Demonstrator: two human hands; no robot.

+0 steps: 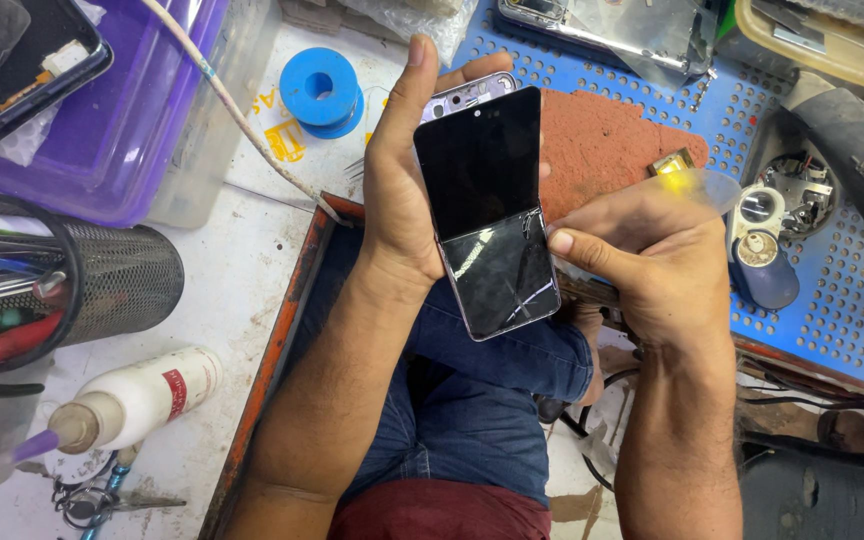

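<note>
A foldable phone [490, 215] with a dark screen and a cracked lower half is held half-open above my lap. My left hand [402, 190] grips its left side, thumb up along the top edge. My right hand [642, 260] presses its thumb against the phone's right edge at the hinge and holds a thin, clear yellowish plastic pick [697, 185] between the fingers. A red-brown pad [602, 140] lies on the bench behind the phone.
A blue perforated mat [812, 320] carries small parts, a loupe [760, 210] and a dismantled phone [602, 25]. A blue spool [320, 88], purple bin [132, 110], mesh tool cup [122, 275] and white glue bottle [142, 395] stand left. A heat gun [857, 140] lies right.
</note>
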